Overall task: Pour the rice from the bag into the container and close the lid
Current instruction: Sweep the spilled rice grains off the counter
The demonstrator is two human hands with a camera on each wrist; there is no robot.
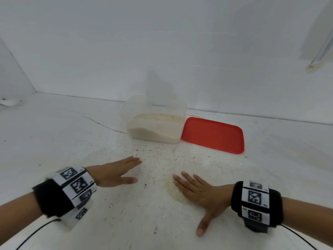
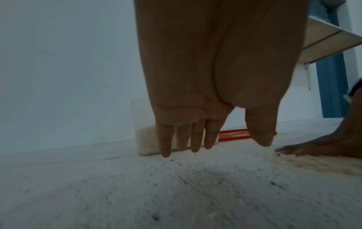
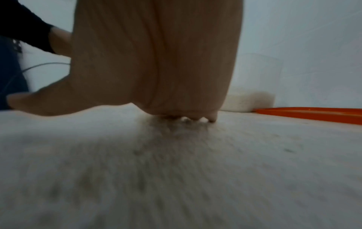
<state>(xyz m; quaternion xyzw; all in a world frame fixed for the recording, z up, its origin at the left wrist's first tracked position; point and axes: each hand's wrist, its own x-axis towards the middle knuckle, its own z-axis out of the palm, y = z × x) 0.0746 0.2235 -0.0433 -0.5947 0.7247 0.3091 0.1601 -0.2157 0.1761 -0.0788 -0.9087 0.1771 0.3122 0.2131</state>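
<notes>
A clear plastic container [image 1: 155, 123] partly filled with rice [image 1: 160, 117] stands open at the back of the white table. Its red lid [image 1: 213, 135] lies flat just to the right, touching it. A small heap of spilled rice [image 1: 173, 191] lies on the table near me. My right hand [image 1: 200, 193] lies flat with straight fingers on and beside that heap. My left hand [image 1: 117, 173] hovers with straight fingers to the heap's left, holding nothing. In the left wrist view the container [image 2: 146, 139], lid [image 2: 233, 136] and left hand [image 2: 195, 139] show. No bag is in view.
The white table [image 1: 126, 222] is speckled with dark grit. White walls [image 1: 162, 51] close the back and left. A metal leg [image 1: 322, 49] stands at the far right. Cables trail from both wrist bands.
</notes>
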